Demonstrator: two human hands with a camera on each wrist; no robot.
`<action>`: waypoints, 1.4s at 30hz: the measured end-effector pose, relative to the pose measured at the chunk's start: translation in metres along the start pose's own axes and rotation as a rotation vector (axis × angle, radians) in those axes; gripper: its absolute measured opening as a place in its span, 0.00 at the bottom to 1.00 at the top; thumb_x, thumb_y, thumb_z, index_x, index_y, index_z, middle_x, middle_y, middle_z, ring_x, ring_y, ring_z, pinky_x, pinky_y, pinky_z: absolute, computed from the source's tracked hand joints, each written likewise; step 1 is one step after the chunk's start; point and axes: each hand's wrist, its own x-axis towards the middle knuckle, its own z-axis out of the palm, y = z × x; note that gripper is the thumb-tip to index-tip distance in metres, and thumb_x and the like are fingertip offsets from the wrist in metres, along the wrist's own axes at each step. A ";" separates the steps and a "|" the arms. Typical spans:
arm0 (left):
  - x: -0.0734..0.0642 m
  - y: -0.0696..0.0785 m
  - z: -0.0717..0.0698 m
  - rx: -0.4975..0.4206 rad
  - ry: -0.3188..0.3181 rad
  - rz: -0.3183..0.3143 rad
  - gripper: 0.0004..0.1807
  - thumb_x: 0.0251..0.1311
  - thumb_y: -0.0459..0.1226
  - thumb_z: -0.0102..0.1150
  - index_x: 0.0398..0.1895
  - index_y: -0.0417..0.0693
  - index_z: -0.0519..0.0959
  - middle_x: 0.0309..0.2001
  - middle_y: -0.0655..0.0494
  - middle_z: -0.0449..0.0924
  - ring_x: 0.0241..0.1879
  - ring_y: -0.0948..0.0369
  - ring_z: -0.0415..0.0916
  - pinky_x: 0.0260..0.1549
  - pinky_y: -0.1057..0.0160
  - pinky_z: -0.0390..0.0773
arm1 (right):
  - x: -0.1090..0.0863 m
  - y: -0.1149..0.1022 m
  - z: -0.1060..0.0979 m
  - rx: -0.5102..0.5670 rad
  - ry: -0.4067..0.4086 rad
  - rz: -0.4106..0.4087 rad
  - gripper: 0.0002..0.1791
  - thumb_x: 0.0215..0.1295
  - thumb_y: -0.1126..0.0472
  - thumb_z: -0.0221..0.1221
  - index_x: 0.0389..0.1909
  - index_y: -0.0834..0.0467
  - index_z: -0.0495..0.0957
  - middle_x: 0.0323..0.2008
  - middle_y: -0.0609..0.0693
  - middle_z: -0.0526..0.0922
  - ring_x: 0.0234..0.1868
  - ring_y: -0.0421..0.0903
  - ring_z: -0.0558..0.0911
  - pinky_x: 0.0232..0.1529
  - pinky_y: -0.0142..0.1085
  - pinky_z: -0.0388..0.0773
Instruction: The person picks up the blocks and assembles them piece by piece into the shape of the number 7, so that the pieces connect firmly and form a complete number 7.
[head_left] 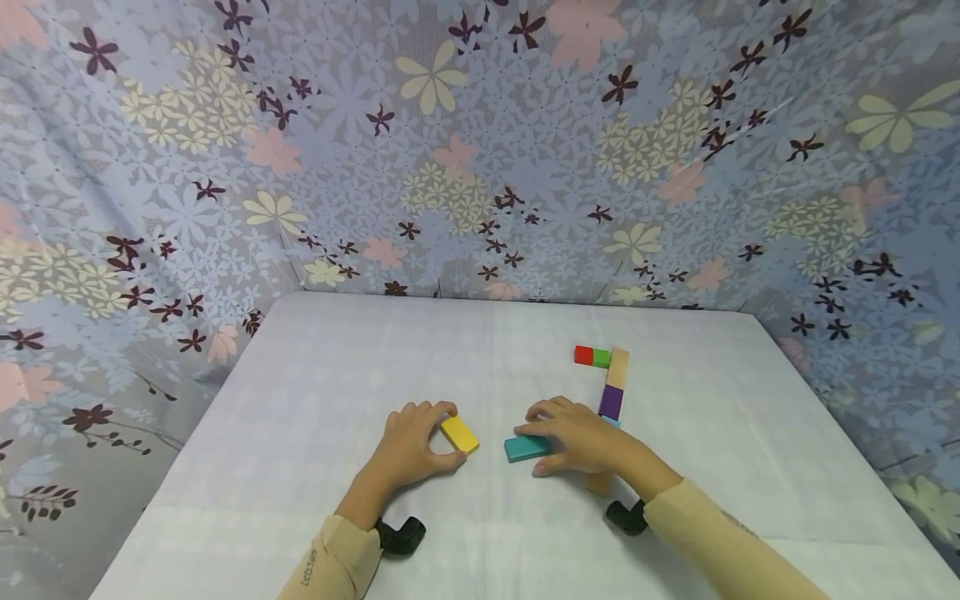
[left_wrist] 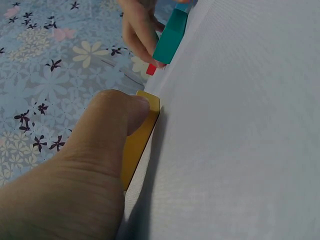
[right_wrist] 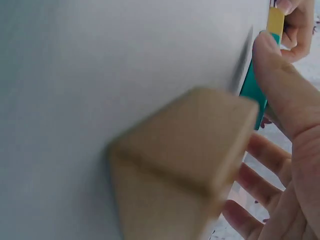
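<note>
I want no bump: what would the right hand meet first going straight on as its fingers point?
Probably the yellow block in the left hand, beyond the teal block, though depth is unclear.

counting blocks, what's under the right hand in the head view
A teal block, a light-blue block and a wooden block peek out; the right hand covers whatever lies between them.

Screened-off workspace: white tabletop (head_left: 360,358) (flowered cloth (head_left: 480,158) behind).

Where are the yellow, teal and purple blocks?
Yellow block (head_left: 460,434): head view, middle of its top face.
Teal block (head_left: 527,447): head view, visible part of its top face.
Purple block (head_left: 611,402): head view, middle of its top face.
</note>
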 end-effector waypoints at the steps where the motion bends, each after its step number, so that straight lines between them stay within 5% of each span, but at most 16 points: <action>1: 0.000 0.000 0.000 -0.001 0.002 0.003 0.32 0.48 0.59 0.68 0.57 0.62 0.74 0.40 0.62 0.78 0.39 0.62 0.66 0.40 0.58 0.61 | -0.001 0.001 0.000 -0.011 0.002 0.000 0.33 0.58 0.39 0.66 0.64 0.41 0.75 0.61 0.47 0.74 0.63 0.50 0.70 0.61 0.52 0.71; 15: 0.000 -0.001 0.001 -0.010 -0.008 -0.016 0.33 0.48 0.61 0.68 0.58 0.63 0.74 0.40 0.64 0.76 0.39 0.63 0.65 0.41 0.59 0.60 | 0.004 0.015 -0.005 0.026 0.027 0.095 0.27 0.59 0.45 0.68 0.61 0.40 0.79 0.58 0.43 0.77 0.62 0.48 0.72 0.62 0.49 0.71; 24: 0.000 0.001 -0.001 -0.008 -0.006 -0.020 0.33 0.48 0.61 0.68 0.57 0.62 0.74 0.40 0.63 0.77 0.39 0.62 0.65 0.41 0.59 0.60 | 0.021 0.034 -0.015 -0.129 0.119 0.108 0.25 0.57 0.43 0.68 0.57 0.44 0.82 0.57 0.51 0.78 0.63 0.54 0.72 0.60 0.55 0.70; 42: 0.000 -0.003 0.003 -0.011 0.001 0.002 0.33 0.48 0.61 0.68 0.57 0.62 0.74 0.38 0.65 0.76 0.38 0.63 0.65 0.40 0.59 0.60 | 0.049 0.059 -0.040 -0.164 0.023 0.222 0.27 0.56 0.44 0.69 0.57 0.49 0.82 0.54 0.54 0.80 0.61 0.58 0.73 0.60 0.55 0.70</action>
